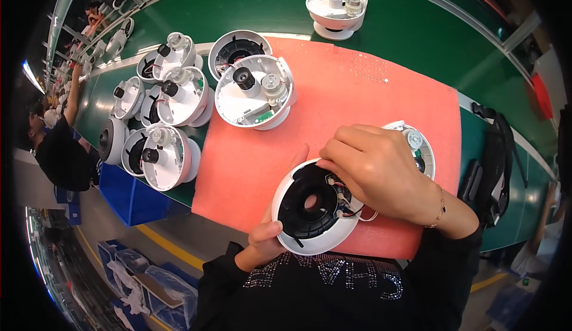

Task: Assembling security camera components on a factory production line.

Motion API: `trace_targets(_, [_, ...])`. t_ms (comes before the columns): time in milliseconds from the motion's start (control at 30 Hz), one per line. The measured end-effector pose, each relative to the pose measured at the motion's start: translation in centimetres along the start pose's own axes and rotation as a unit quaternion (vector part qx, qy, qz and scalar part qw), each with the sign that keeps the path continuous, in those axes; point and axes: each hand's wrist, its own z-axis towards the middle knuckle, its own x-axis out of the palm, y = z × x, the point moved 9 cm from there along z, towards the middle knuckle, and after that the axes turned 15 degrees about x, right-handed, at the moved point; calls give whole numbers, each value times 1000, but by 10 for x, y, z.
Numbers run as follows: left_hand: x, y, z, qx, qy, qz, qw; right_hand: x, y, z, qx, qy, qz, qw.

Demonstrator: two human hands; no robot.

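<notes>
Low over the front of the pink mat (232,182), a round white housing with a black inside (298,209) is tilted toward me. My left hand (266,240) grips its left rim, with the thumb in front and the other fingers mostly hidden behind. Thin wires with small white plugs (342,200) show along the housing's right inner side. My right hand (375,164) is closed, its thumb and fingertips pressed together at the top rim; what they pinch, if anything, is hidden. Beyond that hand lies a white half-shell with a motor (412,139), partly covered.
An opened white unit (253,92) stands on the mat's far left. Several similar units (173,95) crowd the green bench to the left; another (338,9) is at the back. Small clear dots (369,69) lie on the mat. A black bag (497,164) is at right. A co-worker (62,146) is at far left.
</notes>
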Motion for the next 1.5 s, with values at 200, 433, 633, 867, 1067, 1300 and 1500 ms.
trace_targets(200, [-2, 3, -2, 15, -16, -6, 1000, 1, -5, -3, 8, 0, 3, 1000])
trace_targets(433, [-4, -3, 1, 34, -82, 86, 992, 7, -6, -9, 21, 40, -26, 999])
trace_targets(633, [11, 0, 6, 20, -65, -67, 995, -9, 43, -41, -3, -28, 119, 992])
trace_targets(867, [23, -9, -4, -23, -5, 79, 997, 23, 56, -73, -56, 10, 58, 997])
trace_targets(1067, [33, 8, -5, -95, 98, 123, 983, -10, 25, -87, -6, 10, 359, 933])
trace_targets(1300, [14, 40, -7, -32, 115, 140, 983, -29, -16, -121, 130, -17, 291, 948])
trace_targets(1500, [34, 14, 17, 16, 170, 340, 925, -28, -46, -149, 242, 26, 440, 864])
